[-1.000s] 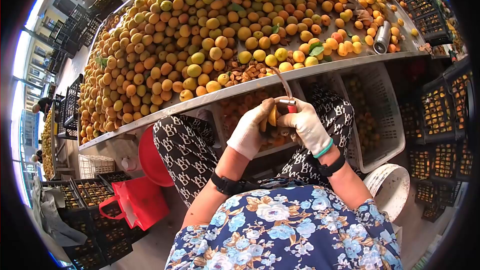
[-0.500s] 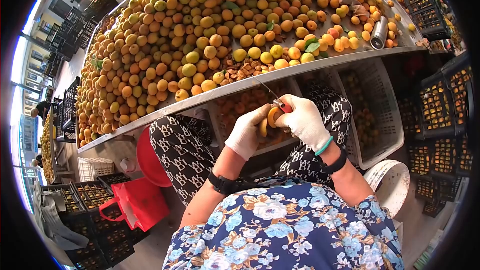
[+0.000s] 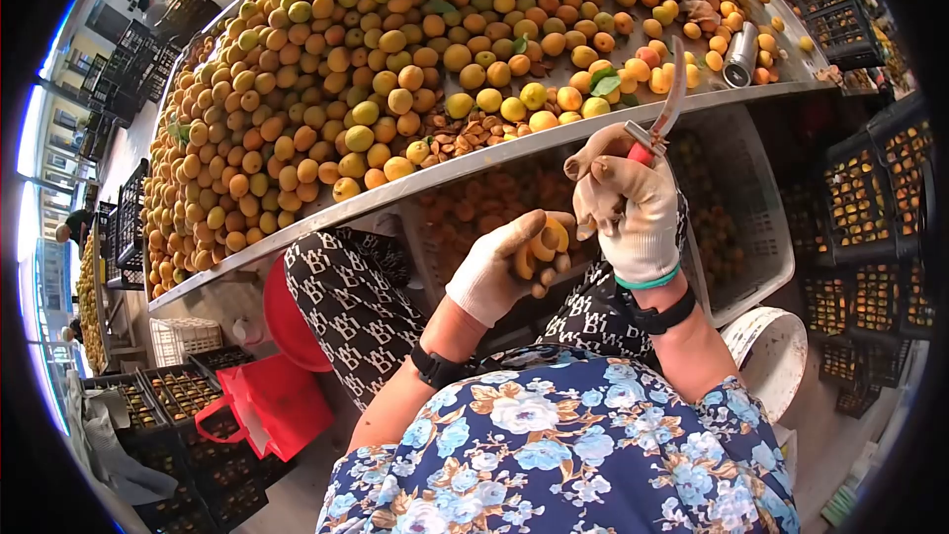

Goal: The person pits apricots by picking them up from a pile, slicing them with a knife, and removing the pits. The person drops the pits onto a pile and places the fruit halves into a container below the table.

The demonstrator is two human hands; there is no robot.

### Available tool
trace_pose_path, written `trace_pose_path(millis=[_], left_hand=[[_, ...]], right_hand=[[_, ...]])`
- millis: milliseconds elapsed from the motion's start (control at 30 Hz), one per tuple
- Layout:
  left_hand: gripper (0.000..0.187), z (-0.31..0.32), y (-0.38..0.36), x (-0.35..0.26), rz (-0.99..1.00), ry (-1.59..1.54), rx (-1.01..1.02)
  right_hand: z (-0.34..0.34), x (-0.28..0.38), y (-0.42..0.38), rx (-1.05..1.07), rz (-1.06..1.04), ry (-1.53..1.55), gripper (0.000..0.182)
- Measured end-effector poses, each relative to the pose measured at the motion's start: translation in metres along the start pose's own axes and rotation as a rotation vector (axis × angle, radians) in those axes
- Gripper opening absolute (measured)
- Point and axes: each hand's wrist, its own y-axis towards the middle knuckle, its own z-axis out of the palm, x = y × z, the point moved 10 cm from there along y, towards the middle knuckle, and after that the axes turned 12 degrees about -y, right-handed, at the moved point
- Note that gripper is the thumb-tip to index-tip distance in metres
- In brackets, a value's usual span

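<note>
My left hand (image 3: 494, 272), in a stained white glove, is closed round the halves of a split apricot (image 3: 543, 241), their hollow insides partly showing. My right hand (image 3: 630, 208), gloved too, grips a curved knife (image 3: 675, 97) by its red handle, the blade pointing up in front of the table edge. The two hands are apart, over my lap. Whole apricots (image 3: 326, 69) are heaped on the metal-edged table (image 3: 554, 141) ahead, and a small pile of brown apricot pits (image 3: 470, 136) lies near its edge. Orange pieces fill a crate (image 3: 474, 200) beneath.
A grey plastic crate (image 3: 769, 208) stands under the table at right, beside a white bucket (image 3: 776, 356). Stacked black crates (image 3: 860, 218) of fruit line the right. A red bag (image 3: 272, 405) and red basin (image 3: 287, 321) are at left. A metal cylinder (image 3: 739, 57) lies on the table.
My right hand has pulled away from the left, up and to the right, swinging the knife blade upward. The apricot halves stay in my left hand, which has opened slightly around them.
</note>
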Motion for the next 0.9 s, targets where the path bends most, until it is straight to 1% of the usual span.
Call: trace_pose_path(millis=[100,167,200,300,400,500,533,600,633,700,767,800,833,900], left_hand=[[0.046,-0.002,-0.002,0.005,-0.028,0.013,-0.041],[0.045,-0.002,0.001,0.011,-0.062,-0.013,0.017],[0.045,0.0,0.002,0.013,-0.079,-0.025,0.046],[0.045,0.003,0.0,0.01,-0.031,0.024,0.022],[0.042,0.006,-0.001,0.01,0.002,0.016,0.041],[0.037,0.002,-0.002,0.01,-0.006,0.04,-0.029],[0.039,0.001,-0.003,0.01,-0.002,0.11,-0.056],[0.043,0.0,-0.004,0.009,0.003,0.25,-0.11],[0.043,-0.003,-0.003,0.009,0.014,0.248,-0.132],[0.043,-0.01,-0.002,0.01,0.039,0.245,-0.173],[0.037,-0.011,-0.002,0.012,0.012,0.168,-0.202],[0.034,-0.011,-0.002,0.014,-0.001,0.129,-0.217],[0.034,-0.012,-0.003,0.015,-0.014,0.108,-0.231],[0.035,-0.014,-0.003,0.016,-0.037,0.065,-0.256]], right_hand=[[0.006,0.001,0.001,0.004,-0.046,-0.012,0.021],[0.005,-0.001,0.0,-0.031,-0.083,-0.065,0.022],[0.002,-0.006,-0.001,-0.056,-0.049,-0.123,0.032],[0.005,-0.005,-0.004,-0.005,-0.048,-0.113,0.021],[0.006,-0.004,-0.006,-0.028,-0.058,-0.147,0.02],[0.005,-0.012,-0.011,-0.024,0.023,-0.237,0.019],[0.008,-0.013,-0.011,-0.004,0.052,-0.254,0.018],[0.015,-0.012,-0.011,0.006,0.005,-0.368,0.024],[0.019,-0.012,-0.012,0.011,-0.018,-0.426,0.028],[0.013,-0.02,-0.012,0.003,-0.041,-0.362,0.022],[0.0,-0.029,-0.01,-0.001,-0.023,-0.258,0.02],[-0.003,-0.03,-0.005,-0.009,-0.07,-0.03,0.02],[-0.005,-0.036,0.001,0.013,-0.057,0.096,0.022],[-0.017,-0.049,0.005,-0.017,0.016,0.224,0.025]])
